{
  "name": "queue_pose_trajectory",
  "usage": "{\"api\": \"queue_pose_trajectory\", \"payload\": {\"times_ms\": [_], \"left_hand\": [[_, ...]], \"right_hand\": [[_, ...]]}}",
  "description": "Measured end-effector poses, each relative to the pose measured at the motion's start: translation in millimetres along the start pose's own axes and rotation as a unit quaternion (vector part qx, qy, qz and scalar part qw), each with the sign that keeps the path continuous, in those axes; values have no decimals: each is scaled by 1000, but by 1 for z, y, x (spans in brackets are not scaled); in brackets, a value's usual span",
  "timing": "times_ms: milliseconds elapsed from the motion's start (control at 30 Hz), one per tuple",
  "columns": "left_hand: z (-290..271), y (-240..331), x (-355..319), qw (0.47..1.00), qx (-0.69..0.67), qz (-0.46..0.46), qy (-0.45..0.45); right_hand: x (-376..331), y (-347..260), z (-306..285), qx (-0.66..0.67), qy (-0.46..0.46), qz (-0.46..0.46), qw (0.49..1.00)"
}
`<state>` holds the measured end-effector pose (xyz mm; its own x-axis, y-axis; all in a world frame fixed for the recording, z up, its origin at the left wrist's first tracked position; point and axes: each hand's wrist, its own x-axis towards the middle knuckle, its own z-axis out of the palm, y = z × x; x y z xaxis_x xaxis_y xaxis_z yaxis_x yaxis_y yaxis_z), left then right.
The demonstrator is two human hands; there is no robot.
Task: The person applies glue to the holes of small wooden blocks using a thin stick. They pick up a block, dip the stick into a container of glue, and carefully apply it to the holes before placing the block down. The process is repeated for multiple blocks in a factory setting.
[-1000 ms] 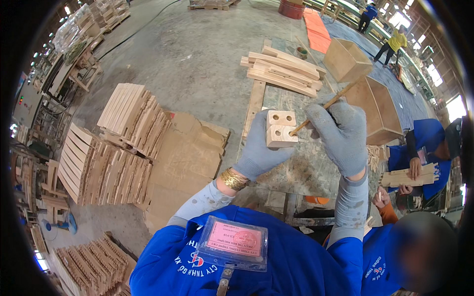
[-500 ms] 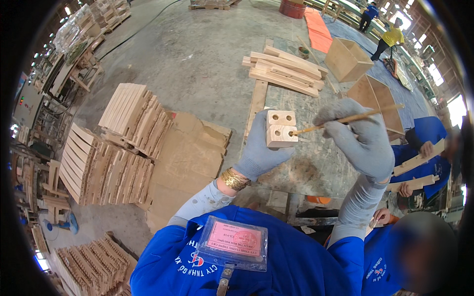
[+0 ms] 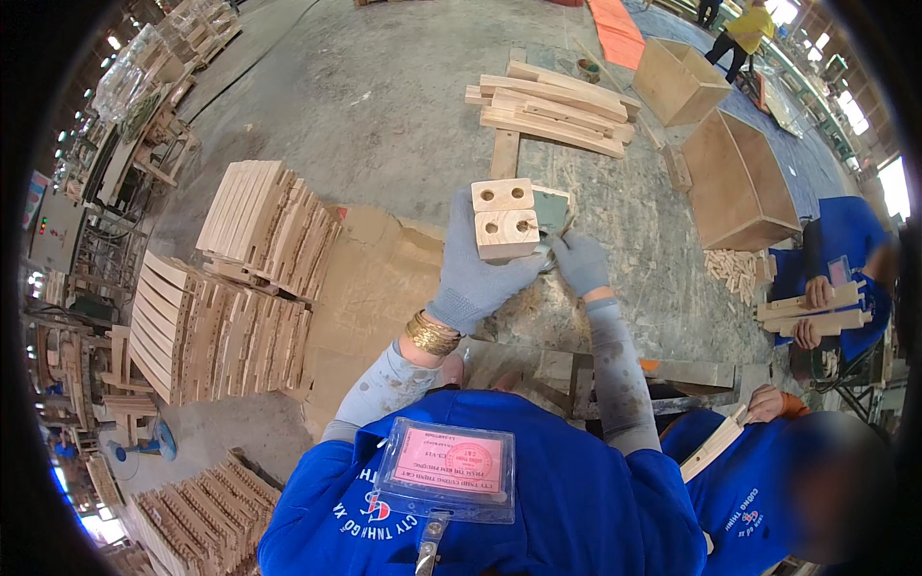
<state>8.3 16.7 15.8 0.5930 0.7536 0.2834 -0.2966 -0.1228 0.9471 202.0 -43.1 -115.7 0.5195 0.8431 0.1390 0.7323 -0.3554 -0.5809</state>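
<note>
My left hand (image 3: 471,278), in a grey glove, is closed around two light wooden pieces (image 3: 506,223) held one against the other. Their end faces point up, each with two round holes. Just to the right, my gloved right hand (image 3: 582,263) is low beside a greenish, light-edged container (image 3: 550,208), partly hidden behind the pieces. Its fingers are closed on a thin wooden stick (image 3: 567,228), of which only a short part shows.
Wooden strips (image 3: 557,110) lie across the worktable's far end. Two plywood boxes (image 3: 740,182) and a heap of dowels (image 3: 732,273) are to the right. Stacked slats (image 3: 230,326) stand at left beside cardboard (image 3: 360,298). Co-workers at right hold wooden parts (image 3: 814,309).
My right hand has moved down and left with the stick, out of the pieces' hole, to the container. My left hand and the pieces have shifted slightly left and away from me.
</note>
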Motion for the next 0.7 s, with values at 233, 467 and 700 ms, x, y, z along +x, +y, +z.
{"api": "queue_pose_trajectory", "payload": {"times_ms": [233, 467, 700], "left_hand": [[0, -5, -2, 1000, 10, 7, 15], [4, -7, 0, 1000, -22, 9, -3], [9, -6, -2, 999, 17, 28, 2]], "right_hand": [[-10, 4, 9, 62, 10, -18, 998], [-17, 1, -24, 136, 17, 8, 990], [-9, -100, -148, 428, 212, -12, 878]]}}
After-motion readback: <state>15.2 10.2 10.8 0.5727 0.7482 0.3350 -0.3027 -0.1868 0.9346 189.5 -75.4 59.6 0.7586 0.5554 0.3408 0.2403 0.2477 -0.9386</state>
